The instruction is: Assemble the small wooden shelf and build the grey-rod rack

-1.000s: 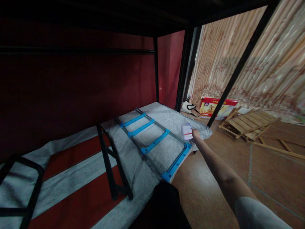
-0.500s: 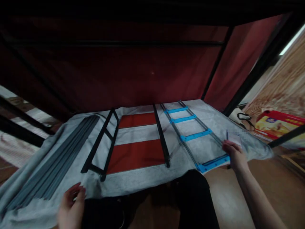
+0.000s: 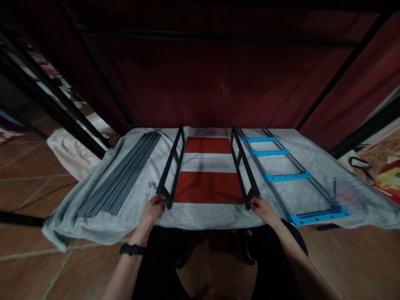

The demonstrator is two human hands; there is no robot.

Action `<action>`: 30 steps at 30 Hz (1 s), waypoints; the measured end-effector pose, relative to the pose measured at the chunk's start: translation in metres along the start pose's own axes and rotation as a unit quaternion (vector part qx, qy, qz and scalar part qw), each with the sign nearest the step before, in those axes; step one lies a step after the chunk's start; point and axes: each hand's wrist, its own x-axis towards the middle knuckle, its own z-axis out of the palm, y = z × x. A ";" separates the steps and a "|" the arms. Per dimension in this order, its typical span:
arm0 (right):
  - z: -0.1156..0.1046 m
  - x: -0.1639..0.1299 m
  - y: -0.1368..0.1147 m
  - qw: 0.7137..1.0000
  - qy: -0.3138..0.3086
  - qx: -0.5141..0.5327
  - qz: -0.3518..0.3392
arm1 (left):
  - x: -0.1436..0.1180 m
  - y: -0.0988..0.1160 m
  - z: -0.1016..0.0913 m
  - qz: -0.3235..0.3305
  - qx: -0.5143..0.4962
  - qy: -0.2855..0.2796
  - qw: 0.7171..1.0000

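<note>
Red-shelved black rack (image 3: 208,185) lies flat at frame centre on grey cloth (image 3: 103,216), bearing no readable writing; left hand (image 3: 153,208) and right hand (image 3: 262,208) curl closed around its near corners.

Grey rods (image 3: 120,177) left, blue-runged ladder (image 3: 290,177) right.

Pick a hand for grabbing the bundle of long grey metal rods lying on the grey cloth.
Left. The left hand sits at the near end of the left black metal side frame, right beside the grey rods. The right hand is across the red panels.
</note>
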 end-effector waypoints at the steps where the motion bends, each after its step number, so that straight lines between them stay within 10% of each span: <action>1: -0.001 0.000 0.004 0.999 -0.012 -0.032 -0.010 | 0.000 -0.001 0.001 0.012 0.053 -0.019 0.998; 10: -0.004 0.011 0.016 0.977 -0.048 -0.198 -0.059 | -0.010 0.009 0.012 0.155 0.435 0.021 0.887; 30: -0.003 0.010 0.003 0.998 -0.056 -0.021 0.024 | -0.020 0.039 0.021 0.015 0.392 0.058 0.918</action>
